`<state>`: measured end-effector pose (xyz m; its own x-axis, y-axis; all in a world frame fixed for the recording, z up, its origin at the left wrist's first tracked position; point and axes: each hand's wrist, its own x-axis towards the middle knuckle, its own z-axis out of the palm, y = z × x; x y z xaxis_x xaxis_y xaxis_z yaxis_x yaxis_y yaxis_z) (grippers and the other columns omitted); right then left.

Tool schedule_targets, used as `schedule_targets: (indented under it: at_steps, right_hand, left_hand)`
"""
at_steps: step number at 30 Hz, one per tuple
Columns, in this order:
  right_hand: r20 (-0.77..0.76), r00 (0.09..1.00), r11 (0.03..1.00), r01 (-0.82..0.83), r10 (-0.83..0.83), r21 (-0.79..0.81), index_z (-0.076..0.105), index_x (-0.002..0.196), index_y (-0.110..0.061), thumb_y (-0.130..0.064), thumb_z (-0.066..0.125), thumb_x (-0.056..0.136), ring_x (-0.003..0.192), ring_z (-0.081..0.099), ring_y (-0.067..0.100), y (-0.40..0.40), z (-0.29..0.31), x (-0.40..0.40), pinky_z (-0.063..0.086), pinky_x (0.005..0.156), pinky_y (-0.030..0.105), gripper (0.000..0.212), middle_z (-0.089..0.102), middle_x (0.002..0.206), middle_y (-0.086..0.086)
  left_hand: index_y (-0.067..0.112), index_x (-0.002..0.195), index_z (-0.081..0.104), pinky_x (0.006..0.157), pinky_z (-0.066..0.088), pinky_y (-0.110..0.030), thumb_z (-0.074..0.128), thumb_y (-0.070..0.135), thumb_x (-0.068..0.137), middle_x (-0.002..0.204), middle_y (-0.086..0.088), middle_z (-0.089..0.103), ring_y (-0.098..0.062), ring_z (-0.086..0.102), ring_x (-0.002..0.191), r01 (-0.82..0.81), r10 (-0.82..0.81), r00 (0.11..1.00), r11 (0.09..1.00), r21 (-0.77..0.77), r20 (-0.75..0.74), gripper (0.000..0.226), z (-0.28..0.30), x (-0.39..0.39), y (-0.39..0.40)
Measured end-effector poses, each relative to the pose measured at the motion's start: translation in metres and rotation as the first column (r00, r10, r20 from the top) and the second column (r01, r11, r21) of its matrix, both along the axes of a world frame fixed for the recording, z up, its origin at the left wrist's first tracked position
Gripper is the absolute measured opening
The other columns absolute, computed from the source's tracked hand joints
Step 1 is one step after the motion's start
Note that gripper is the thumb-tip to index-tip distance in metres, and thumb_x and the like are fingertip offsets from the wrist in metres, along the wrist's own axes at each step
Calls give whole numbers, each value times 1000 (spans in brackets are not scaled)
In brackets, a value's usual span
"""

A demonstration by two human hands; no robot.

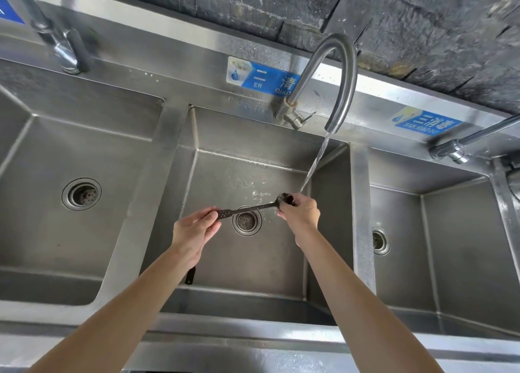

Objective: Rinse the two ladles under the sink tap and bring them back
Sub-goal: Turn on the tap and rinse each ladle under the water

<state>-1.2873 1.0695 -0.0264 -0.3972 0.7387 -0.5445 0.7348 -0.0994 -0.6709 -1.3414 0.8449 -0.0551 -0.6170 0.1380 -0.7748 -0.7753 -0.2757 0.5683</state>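
Note:
A dark ladle [247, 209] lies level over the middle basin [253, 263]. My left hand [194, 229] pinches the perforated end of its handle. My right hand [299, 213] closes around its bowl end, where the water stream [315, 164] from the curved tap [336, 71] lands. A second dark handle [190, 275] pokes out below my left wrist and hangs into the basin; the rest of it is hidden behind my hand and forearm, so I cannot tell how it is held.
The steel sink has three basins: a left basin [70, 232] with a drain and a right basin [450, 246]. Another tap [60, 43] stands at the back left and a pipe tap [455, 150] at the right. Blue labels are stuck on the backsplash.

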Motion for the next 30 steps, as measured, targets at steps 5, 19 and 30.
schedule_targets:
  at_steps: [5,19,30]
  right_hand:
    - [32,999,998,38,-39,46,77,77,-28,-2,66,88,71,80,20,3,-1,4,66,79,40,30,76,67,-4]
    - [-148,959,960,215,-242,-178,80,90,-32,1,78,79,69,79,9,12,8,12,61,64,17,35,79,70,-13]
    - [-280,934,975,204,-221,-88,80,91,-38,3,65,91,74,80,8,48,31,20,63,68,20,43,79,96,-3]
  left_hand:
    - [-3,112,72,78,62,-23,71,-4,87,112,-17,73,-23,72,103,40,-40,999,999,2,-25,25,-1,2,5]
    - [-3,121,67,80,61,-24,63,-9,90,115,-16,72,-19,71,101,-22,20,1000,996,87,21,32,-4,2,24]
    - [3,101,74,84,60,-27,64,-10,89,112,-18,73,-21,72,96,18,-19,1000,995,94,11,20,8,7,65]
